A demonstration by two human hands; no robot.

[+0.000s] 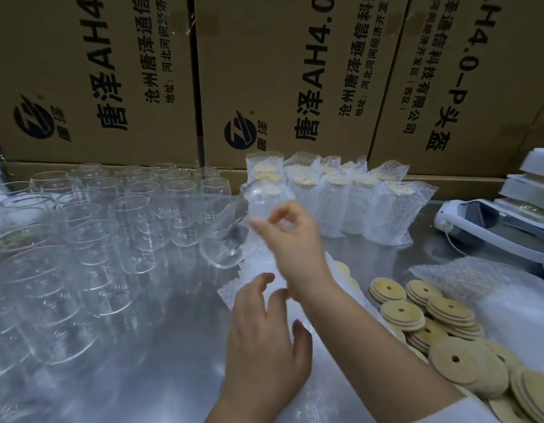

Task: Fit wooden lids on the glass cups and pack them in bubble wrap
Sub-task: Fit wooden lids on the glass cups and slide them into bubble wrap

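My right hand (290, 239) is raised over the middle of the table, its thumb and fingers curled round a bubble-wrapped cup (266, 199) with a wooden lid showing at its top. Just left of it a bare glass cup (223, 239) is tilted, mouth down toward me; I cannot tell what supports it. My left hand (264, 340) hovers lower with its fingers spread above a stack of bubble wrap bags (249, 288). Several empty glass cups (112, 227) stand on the left. Wooden lids (432, 319) with centre holes lie piled on the right.
Several wrapped, lidded cups (356, 203) stand in rows at the back against cardboard boxes (279, 71). A white and grey device (490, 227) and more bubble wrap (466, 276) lie on the right of the steel table (160, 346).
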